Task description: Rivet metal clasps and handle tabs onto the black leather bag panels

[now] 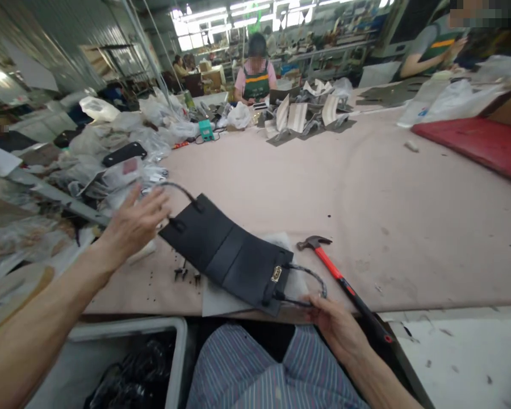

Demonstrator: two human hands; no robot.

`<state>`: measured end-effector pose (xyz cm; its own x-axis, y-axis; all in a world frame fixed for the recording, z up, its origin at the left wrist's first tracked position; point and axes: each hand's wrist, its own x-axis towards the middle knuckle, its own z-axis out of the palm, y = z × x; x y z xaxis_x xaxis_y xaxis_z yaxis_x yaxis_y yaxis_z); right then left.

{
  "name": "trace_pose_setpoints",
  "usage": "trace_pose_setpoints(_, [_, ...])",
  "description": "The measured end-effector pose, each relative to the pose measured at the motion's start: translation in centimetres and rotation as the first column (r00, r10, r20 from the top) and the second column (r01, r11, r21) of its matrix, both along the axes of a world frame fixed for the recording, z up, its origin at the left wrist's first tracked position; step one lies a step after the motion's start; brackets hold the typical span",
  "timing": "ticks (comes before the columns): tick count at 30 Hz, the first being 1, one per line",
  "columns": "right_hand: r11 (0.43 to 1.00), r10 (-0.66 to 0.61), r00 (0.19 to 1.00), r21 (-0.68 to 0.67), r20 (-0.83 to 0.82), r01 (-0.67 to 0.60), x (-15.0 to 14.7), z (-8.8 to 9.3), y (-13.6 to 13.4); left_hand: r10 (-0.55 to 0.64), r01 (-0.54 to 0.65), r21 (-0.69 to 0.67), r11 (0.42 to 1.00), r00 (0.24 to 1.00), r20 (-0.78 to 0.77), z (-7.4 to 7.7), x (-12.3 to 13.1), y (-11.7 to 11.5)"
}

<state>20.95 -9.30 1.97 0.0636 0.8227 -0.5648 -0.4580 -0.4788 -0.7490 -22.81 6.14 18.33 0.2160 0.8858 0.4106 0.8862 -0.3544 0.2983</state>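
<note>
A flat black handbag piece point(225, 250) lies across the table at a slant, with a loop handle at each end and a gold-coloured clasp point(276, 274) near its right end. My right hand point(338, 326) pinches the right loop handle point(313, 278) at the table's front edge. At the far end, my left hand point(138, 218) has its fingers spread beside the left handle point(176, 187); they are slightly blurred. A pale sheet point(213, 301) shows under the bag piece. To its right rests a hammer point(332, 264) with a red and black grip.
Small metal tools point(185, 272) and tiny dark bits lie left of the bag piece. Plastic bags point(149, 119) crowd the left side. Grey cut pieces point(298, 116) are heaped far back, near a seated person point(255, 79). A bin point(179, 341) of black items stands below the front edge.
</note>
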Motion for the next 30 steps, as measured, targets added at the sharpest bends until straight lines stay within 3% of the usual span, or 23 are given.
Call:
trace_pose_setpoints(2, [0.995,0.065,0.989,-0.060,-0.132,-0.073,-2.7,-1.0,-2.8,-0.002,0.011,0.097,0.995,0.995,-0.095,0.7,2.9,3.7])
trace_pose_setpoints(4, [0.990,0.090,0.962,-0.078,-0.259,-0.114,-5.5,-2.1,-4.8,0.072,-0.057,0.121,0.991,0.990,-0.123,-0.5,6.3,5.2])
trace_pose_setpoints(5, [0.989,0.095,0.941,-0.077,-0.325,-0.127,-6.8,-2.5,-5.4,0.082,-0.075,0.065,0.995,0.989,-0.122,-1.8,7.9,5.1])
trace_pose_setpoints(8, [0.982,0.116,0.882,-0.079,-0.456,-0.170,-9.3,-3.6,-6.0,0.062,-0.077,-0.133,0.988,0.991,-0.116,-7.4,11.3,2.1])
trace_pose_setpoints(11, [0.978,0.120,0.874,-0.097,-0.471,-0.186,-9.7,-4.2,-5.7,0.076,-0.094,-0.315,0.944,0.995,-0.068,-13.5,12.4,-2.3])
trace_pose_setpoints(13, [0.974,0.125,0.874,-0.111,-0.470,-0.199,-9.7,-4.5,-5.5,0.105,-0.110,-0.389,0.915,0.994,-0.033,-16.5,12.8,-4.6])
trace_pose_setpoints(15, [0.965,0.149,0.871,-0.122,-0.468,-0.231,-9.8,-4.8,-5.5,0.111,-0.105,-0.390,0.915,0.994,-0.008,-18.3,13.4,-5.7])
trace_pose_setpoints(18, [0.950,0.208,0.857,-0.111,-0.472,-0.292,-10.5,-5.1,-5.4,0.096,-0.078,-0.348,0.934,0.995,0.035,-19.4,14.5,-5.4])
trace_pose_setpoints(25, [0.930,0.268,0.877,-0.131,-0.400,-0.344,-10.4,-5.5,-5.0,0.055,-0.025,-0.259,0.965,0.993,0.109,-19.9,15.1,-4.4])
trace_pose_setpoints(27, [0.920,0.296,0.887,-0.146,-0.355,-0.365,-9.6,-5.1,-5.2,0.099,-0.064,-0.212,0.975,0.983,0.157,-19.6,13.8,-5.0])
trace_pose_setpoints(30, [0.898,0.356,0.907,-0.185,-0.224,-0.398,-7.9,-4.4,-5.9,0.300,-0.270,-0.193,0.943,0.943,0.147,-18.7,10.0,-5.7])
